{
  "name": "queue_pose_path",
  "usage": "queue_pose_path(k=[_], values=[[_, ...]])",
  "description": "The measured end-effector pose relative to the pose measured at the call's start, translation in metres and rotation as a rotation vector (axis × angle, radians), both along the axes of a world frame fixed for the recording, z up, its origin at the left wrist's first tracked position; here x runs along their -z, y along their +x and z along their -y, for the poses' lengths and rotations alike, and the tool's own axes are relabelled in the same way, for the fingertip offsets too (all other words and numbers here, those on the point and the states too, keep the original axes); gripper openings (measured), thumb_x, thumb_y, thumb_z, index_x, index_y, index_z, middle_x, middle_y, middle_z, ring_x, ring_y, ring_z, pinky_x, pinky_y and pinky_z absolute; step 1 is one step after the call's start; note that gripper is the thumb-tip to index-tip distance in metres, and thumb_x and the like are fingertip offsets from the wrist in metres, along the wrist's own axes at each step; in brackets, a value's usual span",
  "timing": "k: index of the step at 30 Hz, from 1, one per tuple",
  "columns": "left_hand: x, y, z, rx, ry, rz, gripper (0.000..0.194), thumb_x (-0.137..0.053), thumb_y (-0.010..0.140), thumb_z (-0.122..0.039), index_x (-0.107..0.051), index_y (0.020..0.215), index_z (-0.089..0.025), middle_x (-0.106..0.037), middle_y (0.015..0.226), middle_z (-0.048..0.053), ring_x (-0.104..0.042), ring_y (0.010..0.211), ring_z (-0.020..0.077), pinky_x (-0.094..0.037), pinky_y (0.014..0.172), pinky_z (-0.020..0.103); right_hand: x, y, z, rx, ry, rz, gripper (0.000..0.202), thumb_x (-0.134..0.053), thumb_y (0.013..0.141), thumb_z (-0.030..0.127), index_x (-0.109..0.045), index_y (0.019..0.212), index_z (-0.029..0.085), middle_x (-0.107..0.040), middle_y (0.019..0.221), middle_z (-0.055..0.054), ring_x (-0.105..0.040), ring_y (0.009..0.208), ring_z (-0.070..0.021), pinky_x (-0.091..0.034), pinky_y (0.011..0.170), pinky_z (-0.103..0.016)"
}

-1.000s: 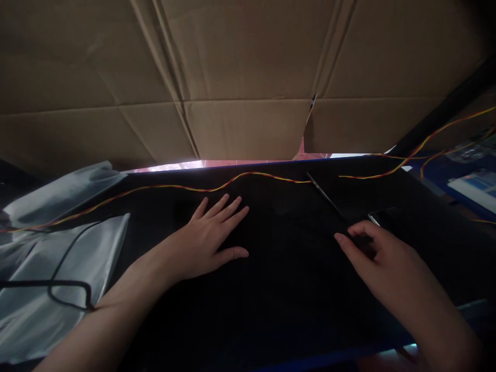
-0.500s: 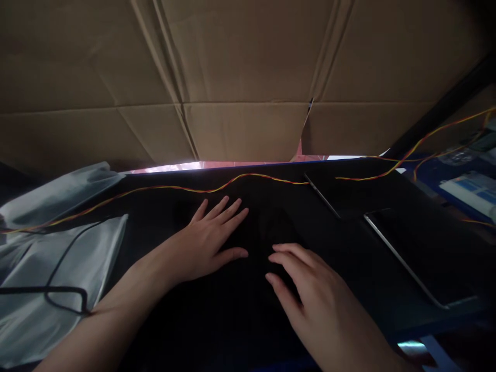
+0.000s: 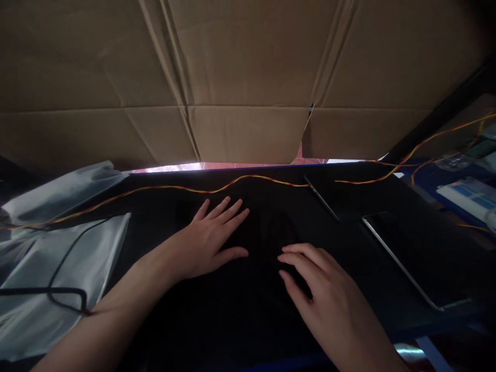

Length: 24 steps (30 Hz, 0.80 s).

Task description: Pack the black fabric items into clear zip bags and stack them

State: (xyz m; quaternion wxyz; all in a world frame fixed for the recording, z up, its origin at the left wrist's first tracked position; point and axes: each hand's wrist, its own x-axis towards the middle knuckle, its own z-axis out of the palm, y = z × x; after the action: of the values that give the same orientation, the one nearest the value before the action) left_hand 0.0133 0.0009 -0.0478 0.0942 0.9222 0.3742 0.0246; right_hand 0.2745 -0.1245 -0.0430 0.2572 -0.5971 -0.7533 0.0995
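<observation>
My left hand [image 3: 207, 237] lies palm down over the dark tabletop [image 3: 217, 315], its fingers spread and nothing in it. To its right, my right hand [image 3: 321, 279] is held with fingers slightly bent and apart, and no object shows between them. A dark tablet [image 3: 411, 258] with a silver edge lies to the right of my right hand. Beyond that hand rests a smaller dark device, probably a phone [image 3: 325, 194]. A twisted red and yellow wire [image 3: 251, 177] runs across the table past my left fingertips and over the smaller device.
Translucent plastic bags [image 3: 77, 258] lie at the left, with a black cable [image 3: 64, 290] on top. Large cardboard [image 3: 248, 67] stands upright behind the table. On the right is a white and blue package [image 3: 468, 199], beyond the table's side.
My right hand has shifted slightly to the right, away from my left hand. My left hand stays spread in the same place. The camera view has tilted a little.
</observation>
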Motion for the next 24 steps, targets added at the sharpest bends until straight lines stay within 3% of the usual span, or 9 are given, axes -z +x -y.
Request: queue_pose_path(k=[4, 7, 10, 13, 17, 20, 22, 24], values=[[-0.005, 0.0, -0.003, 0.0, 0.059, 0.004, 0.087, -0.041, 0.107, -0.078, -0.035, 0.172, -0.021, -0.031, 0.179, 0.015, -0.027, 0.167, 0.0436, -0.021, 0.132, 0.076, 0.001, 0.036, -0.004, 0.232, 0.077, -0.155, 0.015, -0.055, 0.106, 0.031, -0.068, 0.113, 0.028, -0.078, 0.109, -0.007, -0.078, 0.096, -0.0264, -0.064, 0.08, -0.04], [-0.011, -0.002, -0.007, -0.098, 0.191, 0.015, 0.066, -0.041, 0.114, -0.056, -0.043, 0.168, -0.018, -0.041, 0.175, 0.016, -0.039, 0.162, 0.0408, -0.036, 0.128, 0.067, 0.008, 0.07, -0.007, 0.412, 0.091, -0.091, 0.031, -0.057, 0.099, 0.034, -0.064, 0.128, 0.026, -0.076, 0.118, -0.012, -0.078, 0.096, -0.0305, -0.063, 0.073, -0.042], [-0.017, -0.005, -0.011, -0.264, 0.325, -0.037, 0.056, -0.047, 0.111, -0.031, -0.049, 0.164, -0.014, -0.061, 0.159, 0.021, -0.06, 0.145, 0.0428, -0.056, 0.107, 0.062, 0.016, 0.086, -0.008, 0.417, 0.061, 0.044, 0.053, -0.051, 0.096, 0.03, -0.055, 0.148, 0.022, -0.069, 0.135, -0.017, -0.075, 0.108, -0.0338, -0.064, 0.086, -0.051], [-0.021, -0.009, -0.014, -0.337, 0.372, -0.075, 0.057, -0.055, 0.102, -0.02, -0.054, 0.159, -0.01, -0.076, 0.134, 0.025, -0.07, 0.124, 0.0478, -0.058, 0.092, 0.065, 0.015, 0.082, -0.009, 0.396, 0.129, 0.109, 0.052, -0.051, 0.1, 0.032, -0.056, 0.15, 0.021, -0.063, 0.144, -0.019, -0.068, 0.127, -0.039, -0.061, 0.101, -0.058], [-0.028, -0.011, -0.014, -0.299, 0.362, -0.059, 0.041, -0.058, 0.1, -0.02, -0.069, 0.14, -0.018, -0.079, 0.122, 0.016, -0.074, 0.112, 0.0406, -0.057, 0.092, 0.059, -0.012, 0.057, -0.034, 0.246, 0.232, 0.144, 0.039, -0.057, 0.105, 0.036, -0.066, 0.14, 0.021, -0.062, 0.149, -0.017, -0.061, 0.136, -0.0395, -0.057, 0.109, -0.058], [-0.038, -0.01, -0.012, -0.164, 0.32, 0.049, 0.028, -0.054, 0.103, -0.023, -0.075, 0.122, -0.023, -0.077, 0.115, 0.009, -0.074, 0.104, 0.031, -0.057, 0.09, 0.048, -0.035, 0.031, -0.079, -0.015, 0.295, 0.18, 0.037, -0.059, 0.105, 0.024, -0.067, 0.141, 0.021, -0.064, 0.15, -0.015, -0.059, 0.141, -0.0347, -0.048, 0.121, -0.056], [-0.044, -0.011, -0.011, -0.049, 0.261, 0.158, 0.028, -0.051, 0.104, -0.022, -0.074, 0.119, -0.024, -0.075, 0.115, 0.006, -0.074, 0.098, 0.0246, -0.056, 0.086, 0.04, -0.041, 0.016, -0.114, -0.203, 0.226, 0.234, 0.04, -0.064, 0.103, 0.02, -0.068, 0.142, 0.024, -0.063, 0.154, -0.012, -0.055, 0.143, -0.0338, -0.049, 0.118, -0.055], [-0.05, -0.014, -0.009, 0.022, 0.198, 0.209, 0.028, -0.05, 0.104, -0.02, -0.073, 0.119, -0.026, -0.073, 0.118, 0.004, -0.074, 0.094, 0.0206, -0.055, 0.082, 0.035, -0.041, 0.009, -0.141, -0.348, 0.111, 0.292, 0.037, -0.069, 0.098, 0.015, -0.073, 0.133, 0.027, -0.071, 0.144, -0.008, -0.061, 0.131, -0.0322, -0.053, 0.109, -0.052]])
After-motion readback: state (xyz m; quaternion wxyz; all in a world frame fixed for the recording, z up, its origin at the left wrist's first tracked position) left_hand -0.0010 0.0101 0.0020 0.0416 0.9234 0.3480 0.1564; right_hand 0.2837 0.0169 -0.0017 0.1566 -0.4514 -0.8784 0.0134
